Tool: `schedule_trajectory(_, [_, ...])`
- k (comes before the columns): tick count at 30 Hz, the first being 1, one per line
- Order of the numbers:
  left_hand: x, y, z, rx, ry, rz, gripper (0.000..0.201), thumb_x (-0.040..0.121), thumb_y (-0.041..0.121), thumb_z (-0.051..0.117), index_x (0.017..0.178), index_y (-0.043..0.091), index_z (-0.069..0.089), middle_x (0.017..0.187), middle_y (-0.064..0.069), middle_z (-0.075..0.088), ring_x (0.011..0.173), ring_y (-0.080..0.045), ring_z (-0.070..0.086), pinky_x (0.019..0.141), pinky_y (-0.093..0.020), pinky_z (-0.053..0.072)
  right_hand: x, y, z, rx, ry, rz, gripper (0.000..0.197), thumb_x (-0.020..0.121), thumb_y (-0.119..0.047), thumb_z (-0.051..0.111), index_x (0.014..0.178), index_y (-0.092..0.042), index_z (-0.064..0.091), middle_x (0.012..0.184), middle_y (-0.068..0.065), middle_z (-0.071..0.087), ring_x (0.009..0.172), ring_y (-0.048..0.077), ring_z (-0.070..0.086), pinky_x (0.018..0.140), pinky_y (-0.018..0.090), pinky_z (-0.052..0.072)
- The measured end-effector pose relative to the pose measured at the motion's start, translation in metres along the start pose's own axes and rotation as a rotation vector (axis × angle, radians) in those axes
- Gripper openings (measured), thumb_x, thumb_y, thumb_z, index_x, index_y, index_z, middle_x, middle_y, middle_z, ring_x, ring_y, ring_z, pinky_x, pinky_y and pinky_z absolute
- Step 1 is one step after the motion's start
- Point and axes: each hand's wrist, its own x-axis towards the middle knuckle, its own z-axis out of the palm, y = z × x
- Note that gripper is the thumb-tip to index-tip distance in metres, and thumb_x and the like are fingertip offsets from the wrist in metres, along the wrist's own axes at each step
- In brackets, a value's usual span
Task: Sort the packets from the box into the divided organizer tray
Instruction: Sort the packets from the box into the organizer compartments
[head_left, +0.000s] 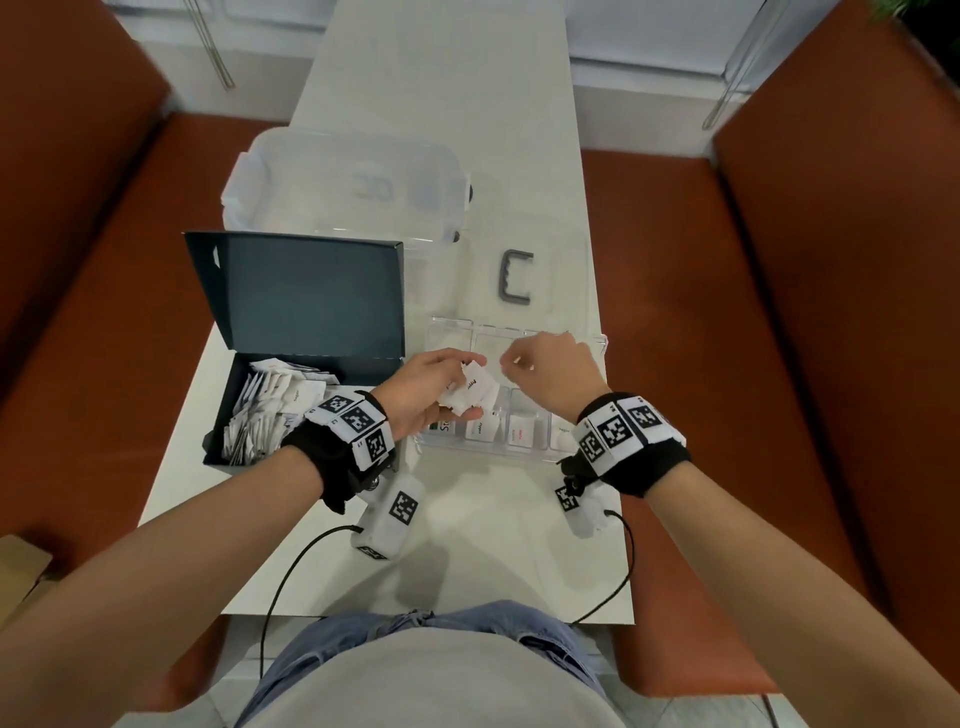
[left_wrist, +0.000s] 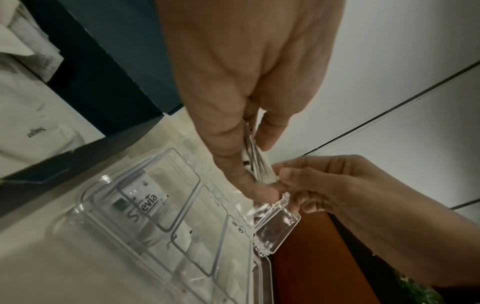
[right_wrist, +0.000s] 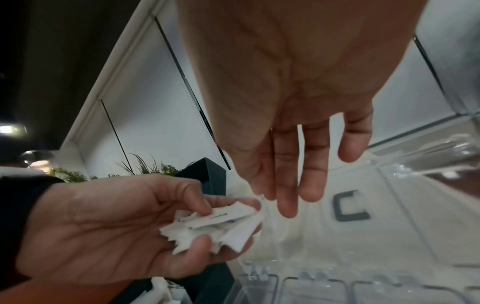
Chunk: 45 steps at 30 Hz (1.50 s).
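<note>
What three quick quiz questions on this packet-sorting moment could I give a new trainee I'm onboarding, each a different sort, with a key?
1. True or false: the dark box holding loose packets has its lid shut.
2. Which hand holds the bunch of white packets? A) left hand B) right hand
3. Fill in: the green-marked packet in the clear organizer tray reads ____.

Key: 1 false; 2 A; 3 Stevia.

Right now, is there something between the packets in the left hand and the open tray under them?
Nothing visible. The left hand holds the packets over the tray, whose compartments lie open below. The right hand, beside them, reaches toward the bunch and does not cover the near compartments.
</note>
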Motion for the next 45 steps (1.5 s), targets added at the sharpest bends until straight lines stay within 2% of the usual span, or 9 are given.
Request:
schedule_trajectory(2, [-0.002, 0.004, -0.001, -0.008, -0.015, 0.01, 0.04, 0.09, -0.011, 0.038, 0.119, 0.003, 0.062, 0.117, -0.021, 0.058, 0.095, -0.031, 0.063, 0.064, -0.033, 0.061, 0.001, -0.011, 0.001, 0.177, -0.012, -0.016, 0.023, 0.094, -0.027, 0.051, 0.11, -0.021, 0.067, 0.101, 0.0, 0.069, 0.099, 0.021, 0.061, 0.091, 0.036, 0.046])
schedule_trajectory(6, [-0.006, 0.007, -0.004, 0.07, 0.003, 0.075, 0.043, 0.089, -0.014, 0.046, 0.123, 0.008, 0.059, 0.107, -0.016, 0.063, 0.088, -0.024, 0.067, 0.066, -0.029, 0.06, 0.005, -0.018, 0.009, 0.451, 0.019, 0.016, 0.021, 0.089, -0.027, 0.063, 0.108, -0.017, 0.067, 0.09, 0.003, 0.07, 0.086, 0.014, 0.064, 0.066, 0.006, 0.039])
schedule_trajectory(12, [-0.011, 0.003, -0.014, 0.046, 0.066, 0.172, 0.046, 0.082, -0.016, 0.063, 0.121, 0.009, 0.061, 0.108, -0.012, 0.065, 0.085, -0.021, 0.067, 0.064, -0.027, 0.06, 0.002, -0.015, 0.011, 0.641, -0.025, 0.06, 0.012, 0.079, -0.019, 0.076, 0.089, -0.016, 0.07, 0.07, 0.0, 0.069, 0.06, 0.004, 0.06, 0.065, 0.012, 0.042])
schedule_trajectory(19, [-0.014, 0.002, -0.02, -0.038, 0.104, 0.183, 0.04, 0.083, -0.007, 0.067, 0.12, 0.008, 0.062, 0.122, -0.02, 0.061, 0.097, -0.028, 0.067, 0.065, -0.026, 0.06, 0.004, -0.019, 0.01, 0.755, -0.033, 0.107, 0.01, 0.082, -0.014, 0.074, 0.08, -0.018, 0.065, 0.066, 0.0, 0.067, 0.055, 0.009, 0.061, 0.063, 0.017, 0.042])
schedule_trajectory(31, [-0.011, 0.003, -0.025, -0.05, 0.152, 0.196, 0.035, 0.086, -0.005, 0.065, 0.119, 0.004, 0.062, 0.104, -0.008, 0.063, 0.091, -0.025, 0.067, 0.064, -0.028, 0.061, 0.01, -0.015, 0.002, 0.737, -0.136, 0.083, 0.018, 0.082, -0.002, 0.07, 0.096, -0.013, 0.067, 0.076, 0.011, 0.069, 0.059, 0.011, 0.058, 0.058, 0.017, 0.045])
schedule_trajectory(34, [-0.01, 0.003, -0.027, -0.052, 0.168, 0.192, 0.033, 0.086, -0.006, 0.065, 0.117, 0.006, 0.063, 0.104, -0.009, 0.063, 0.09, -0.023, 0.067, 0.062, -0.026, 0.06, 0.014, -0.007, 0.002, 0.642, -0.037, 0.123, 0.015, 0.081, -0.005, 0.071, 0.094, -0.012, 0.066, 0.082, 0.012, 0.072, 0.06, 0.011, 0.059, 0.063, 0.021, 0.046])
schedule_trajectory(36, [-0.01, 0.002, -0.03, -0.055, 0.176, 0.188, 0.032, 0.086, -0.007, 0.064, 0.116, 0.006, 0.064, 0.108, -0.011, 0.063, 0.091, -0.022, 0.066, 0.061, -0.026, 0.06, 0.018, -0.003, 0.006, 0.456, -0.018, 0.118, 0.011, 0.082, -0.007, 0.069, 0.092, -0.011, 0.068, 0.087, 0.01, 0.072, 0.071, 0.015, 0.061, 0.071, 0.026, 0.048])
schedule_trajectory(40, [-0.011, -0.001, -0.034, -0.054, 0.193, 0.188, 0.032, 0.086, -0.007, 0.065, 0.115, 0.007, 0.064, 0.116, -0.016, 0.062, 0.096, -0.026, 0.065, 0.056, -0.023, 0.058, 0.022, -0.003, 0.026, 0.037, -0.142, 0.097, 0.014, 0.088, -0.013, 0.061, 0.098, -0.018, 0.07, 0.103, 0.008, 0.066, 0.095, 0.025, 0.063, 0.081, 0.033, 0.051])
schedule_trajectory(45, [-0.012, -0.004, -0.038, -0.045, 0.195, 0.188, 0.032, 0.085, -0.007, 0.065, 0.113, 0.008, 0.065, 0.117, -0.017, 0.061, 0.106, -0.032, 0.062, 0.058, -0.024, 0.058, 0.021, -0.009, 0.057, -0.194, -0.198, 0.011, 0.017, 0.09, -0.018, 0.058, 0.099, -0.026, 0.07, 0.105, -0.002, 0.068, 0.102, 0.024, 0.06, 0.088, 0.034, 0.039])
